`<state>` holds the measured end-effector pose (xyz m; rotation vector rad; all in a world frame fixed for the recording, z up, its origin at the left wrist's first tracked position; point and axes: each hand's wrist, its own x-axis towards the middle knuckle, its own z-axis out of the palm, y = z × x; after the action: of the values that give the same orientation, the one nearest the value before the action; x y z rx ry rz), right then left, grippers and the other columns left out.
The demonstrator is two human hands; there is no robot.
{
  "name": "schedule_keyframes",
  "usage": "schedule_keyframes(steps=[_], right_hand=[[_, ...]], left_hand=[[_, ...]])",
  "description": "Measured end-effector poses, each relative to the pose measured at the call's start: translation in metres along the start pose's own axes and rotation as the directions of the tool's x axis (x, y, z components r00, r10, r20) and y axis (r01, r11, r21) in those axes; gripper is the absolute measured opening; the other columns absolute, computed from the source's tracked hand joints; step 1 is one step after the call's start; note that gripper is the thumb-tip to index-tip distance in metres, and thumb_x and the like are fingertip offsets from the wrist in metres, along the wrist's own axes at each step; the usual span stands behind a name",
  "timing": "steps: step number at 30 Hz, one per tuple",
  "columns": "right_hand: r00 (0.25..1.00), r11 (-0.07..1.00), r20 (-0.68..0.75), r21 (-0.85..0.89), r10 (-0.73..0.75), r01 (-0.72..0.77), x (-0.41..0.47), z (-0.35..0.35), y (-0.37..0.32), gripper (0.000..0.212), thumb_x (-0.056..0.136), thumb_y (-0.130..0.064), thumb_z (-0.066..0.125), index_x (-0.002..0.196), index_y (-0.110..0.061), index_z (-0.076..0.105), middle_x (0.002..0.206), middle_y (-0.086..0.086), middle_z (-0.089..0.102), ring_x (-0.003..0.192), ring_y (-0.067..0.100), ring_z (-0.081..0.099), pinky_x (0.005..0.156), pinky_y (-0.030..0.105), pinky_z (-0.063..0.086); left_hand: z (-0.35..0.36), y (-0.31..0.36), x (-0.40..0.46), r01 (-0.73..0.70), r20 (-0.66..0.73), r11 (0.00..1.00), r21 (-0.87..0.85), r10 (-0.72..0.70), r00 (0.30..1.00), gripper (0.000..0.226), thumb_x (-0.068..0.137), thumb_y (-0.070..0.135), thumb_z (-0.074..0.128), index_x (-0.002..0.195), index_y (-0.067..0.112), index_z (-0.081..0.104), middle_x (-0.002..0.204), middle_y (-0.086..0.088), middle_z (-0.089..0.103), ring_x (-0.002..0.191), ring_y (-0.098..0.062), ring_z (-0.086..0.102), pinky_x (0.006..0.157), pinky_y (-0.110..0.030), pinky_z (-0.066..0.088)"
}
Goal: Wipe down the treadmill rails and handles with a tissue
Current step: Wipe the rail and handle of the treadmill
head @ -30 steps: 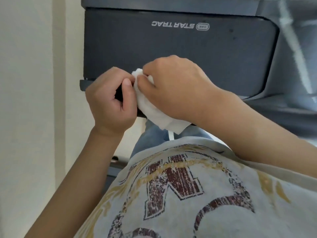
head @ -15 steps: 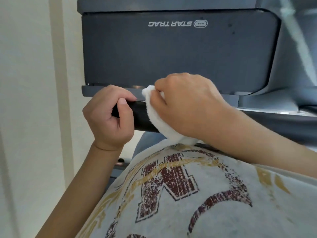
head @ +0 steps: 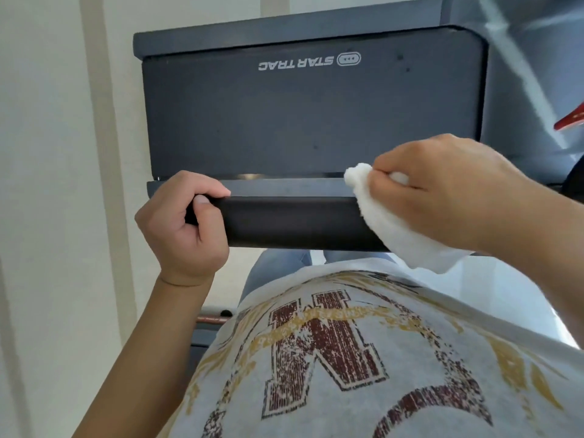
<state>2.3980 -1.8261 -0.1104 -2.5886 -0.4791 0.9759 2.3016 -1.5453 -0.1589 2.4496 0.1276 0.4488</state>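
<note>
Both my hands sit on the black padded treadmill handle bar (head: pixel 294 222).

Nearest, my grey printed T-shirt (head: pixel 347 358). My left hand (head: pixel 183 226) curls tight round the bar's left end, thumb on top. My right hand (head: pixel 442 191) pinches the white crumpled tissue (head: pixel 395 229) against the bar's right end, wrist bent. Beyond rises the dark grey console panel (head: pixel 309 115).

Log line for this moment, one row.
phase: wiping handle | left hand: gripping black handlebar end | right hand: tissue pressed on bar | console: behind
</note>
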Motion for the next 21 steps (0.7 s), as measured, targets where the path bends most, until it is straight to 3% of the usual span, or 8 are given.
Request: schedule_keyframes(steps=[3, 9, 13, 16, 21], right_hand=[[0.998, 0.999, -0.068, -0.033, -0.01, 0.008, -0.003, 0.002, 0.007, 0.048, 0.103, -0.047, 0.042, 0.069, -0.014, 0.051, 0.062, 0.001, 0.054, 0.058, 0.022, 0.05, 0.053, 0.031, 0.03], [0.955, 0.978, -0.211, -0.046, -0.209, 0.203, 0.021, 0.031, -0.06, 0.046, 0.105, -0.047, 0.038, 0.072, -0.018, 0.054, 0.066, -0.002, 0.053, 0.059, 0.019, 0.048, 0.053, 0.032, 0.027], [0.942, 0.972, -0.241, -0.051, -0.235, 0.23, 0.028, 0.038, -0.082, 0.046, 0.106, -0.046, 0.039, 0.07, -0.019, 0.051, 0.066, -0.002, 0.05, 0.059, 0.017, 0.046, 0.053, 0.032, 0.027], [0.962, 0.986, -0.219, -0.002, -0.165, 0.169, 0.017, 0.03, -0.069, 0.048, 0.104, -0.049, 0.044, 0.064, -0.022, 0.046, 0.066, -0.002, 0.052, 0.06, 0.014, 0.047, 0.053, 0.03, 0.027], [0.97, 0.989, -0.198, -0.001, 0.142, -0.145, -0.016, 0.008, -0.016, 0.048, 0.099, -0.052, 0.049, 0.068, -0.016, 0.06, 0.066, 0.002, 0.058, 0.069, 0.022, 0.057, 0.057, 0.033, 0.037]], left_hand=[[0.001, 0.001, 0.0, 0.003, -0.025, 1.0, 0.0, -0.003, 1.0, 0.033, 0.085, -0.004, 0.042, 0.078, -0.004, 0.074, 0.074, -0.013, 0.07, 0.07, -0.026, 0.065, 0.07, -0.021, 0.044], [0.002, 0.003, -0.001, 0.011, -0.045, 0.999, -0.031, -0.013, 0.999, 0.031, 0.085, -0.004, 0.043, 0.078, -0.002, 0.073, 0.073, -0.012, 0.069, 0.069, -0.025, 0.064, 0.069, -0.02, 0.042], [0.0, 0.002, -0.001, 0.0, -0.03, 0.999, -0.049, -0.001, 1.0, 0.029, 0.086, -0.001, 0.044, 0.078, -0.002, 0.072, 0.07, -0.01, 0.068, 0.065, -0.025, 0.061, 0.063, -0.022, 0.038], [-0.001, 0.002, 0.0, -0.03, 0.021, 0.995, -0.096, 0.032, 0.999, 0.026, 0.088, 0.0, 0.047, 0.078, 0.001, 0.071, 0.071, -0.008, 0.066, 0.065, -0.021, 0.059, 0.061, -0.023, 0.039], [-0.005, -0.003, 0.0, -0.099, 0.036, 0.983, -0.157, 0.106, 0.994, 0.022, 0.09, 0.002, 0.052, 0.079, 0.005, 0.07, 0.072, -0.003, 0.067, 0.068, -0.017, 0.061, 0.061, -0.025, 0.046]])
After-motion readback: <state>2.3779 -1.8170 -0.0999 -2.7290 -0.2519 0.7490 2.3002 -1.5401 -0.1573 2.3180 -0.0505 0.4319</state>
